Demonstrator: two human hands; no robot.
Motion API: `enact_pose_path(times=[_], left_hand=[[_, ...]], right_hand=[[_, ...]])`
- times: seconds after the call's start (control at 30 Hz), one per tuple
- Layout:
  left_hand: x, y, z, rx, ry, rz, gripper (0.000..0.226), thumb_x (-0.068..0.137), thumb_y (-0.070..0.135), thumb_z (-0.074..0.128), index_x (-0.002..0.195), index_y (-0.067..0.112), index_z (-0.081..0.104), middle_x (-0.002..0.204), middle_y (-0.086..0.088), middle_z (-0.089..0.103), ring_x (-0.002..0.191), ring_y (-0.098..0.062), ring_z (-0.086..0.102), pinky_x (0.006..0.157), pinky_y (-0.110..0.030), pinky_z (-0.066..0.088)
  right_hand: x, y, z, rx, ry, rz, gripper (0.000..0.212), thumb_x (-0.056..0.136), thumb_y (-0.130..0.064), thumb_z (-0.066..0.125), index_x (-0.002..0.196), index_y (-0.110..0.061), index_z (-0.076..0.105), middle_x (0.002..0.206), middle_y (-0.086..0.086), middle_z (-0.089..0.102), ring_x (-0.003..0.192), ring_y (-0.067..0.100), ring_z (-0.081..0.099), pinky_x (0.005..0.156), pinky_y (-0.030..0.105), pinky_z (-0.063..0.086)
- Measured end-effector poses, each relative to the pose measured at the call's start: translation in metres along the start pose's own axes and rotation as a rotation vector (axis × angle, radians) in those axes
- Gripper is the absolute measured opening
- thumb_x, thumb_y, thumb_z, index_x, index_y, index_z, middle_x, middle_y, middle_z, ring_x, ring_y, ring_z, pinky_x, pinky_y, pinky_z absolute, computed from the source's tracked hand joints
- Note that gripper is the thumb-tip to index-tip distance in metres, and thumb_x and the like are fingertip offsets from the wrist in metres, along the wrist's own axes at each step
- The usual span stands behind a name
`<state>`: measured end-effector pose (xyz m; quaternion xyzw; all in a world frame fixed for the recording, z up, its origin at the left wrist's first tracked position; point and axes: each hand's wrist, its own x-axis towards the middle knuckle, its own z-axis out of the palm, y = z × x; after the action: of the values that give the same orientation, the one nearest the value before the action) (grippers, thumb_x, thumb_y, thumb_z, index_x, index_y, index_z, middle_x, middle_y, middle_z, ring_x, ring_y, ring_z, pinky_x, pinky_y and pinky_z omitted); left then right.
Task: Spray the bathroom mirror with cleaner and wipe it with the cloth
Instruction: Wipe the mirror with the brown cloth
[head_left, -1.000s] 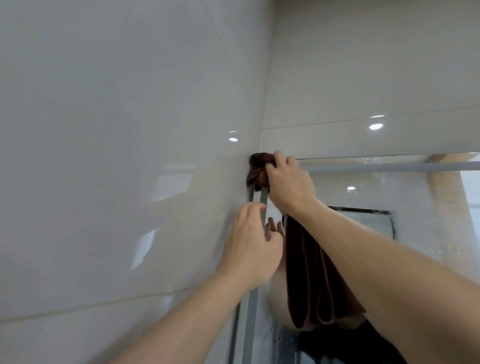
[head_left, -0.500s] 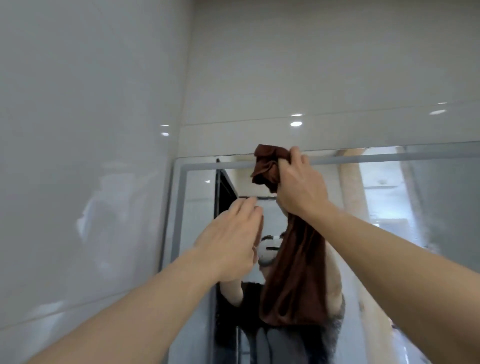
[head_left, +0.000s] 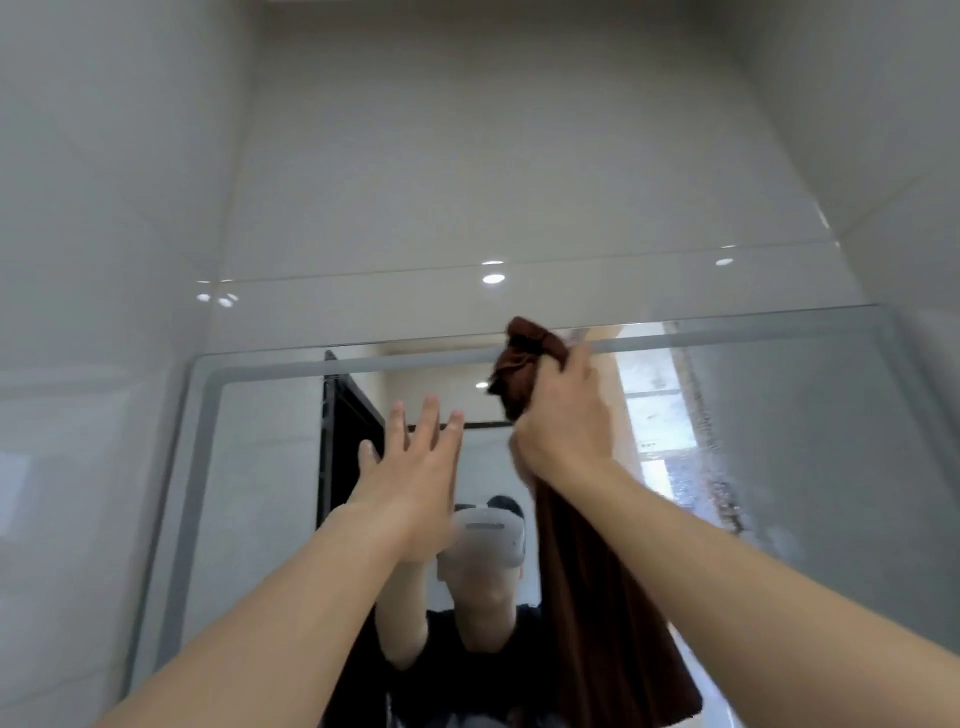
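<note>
The bathroom mirror (head_left: 260, 467) with its frosted border fills the lower half of the view. My right hand (head_left: 563, 410) is shut on a brown cloth (head_left: 597, 597), pressing its bunched top against the mirror's upper edge; the rest of the cloth hangs down below my wrist. My left hand (head_left: 410, 467) is raised in front of the glass left of the cloth, fingers spread and holding nothing. Wet droplets streak the glass on the right side. No spray bottle is in view.
Glossy white tiled walls (head_left: 104, 260) enclose the mirror on the left, above and on the right. The mirror reflects a person wearing a headset (head_left: 488, 530) and a dark door frame (head_left: 337, 431).
My right hand has slid the cloth rightward along the mirror's top edge from the left corner. My left hand followed and spread its fingers. The view swung right.
</note>
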<state>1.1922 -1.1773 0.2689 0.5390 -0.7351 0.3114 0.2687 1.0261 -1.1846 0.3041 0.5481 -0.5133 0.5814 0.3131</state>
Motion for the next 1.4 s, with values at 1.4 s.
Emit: enact_pose_path(times=[1.4], left_hand=[[0.019,0.124,0.018,0.013,0.066,-0.032,0.142,0.056,0.061,0.083,0.153,0.021,-0.013,0.161,0.007,-0.028,0.149,-0.023,-0.025,0.121,-0.057,0.006]], right_hand=[[0.069,0.124,-0.050,-0.142,-0.033,-0.220,0.042,0.077,-0.010,0.069,0.114,-0.011,0.051,0.131,0.011,0.033,0.110,0.035,0.046,0.065,0.039,0.042]])
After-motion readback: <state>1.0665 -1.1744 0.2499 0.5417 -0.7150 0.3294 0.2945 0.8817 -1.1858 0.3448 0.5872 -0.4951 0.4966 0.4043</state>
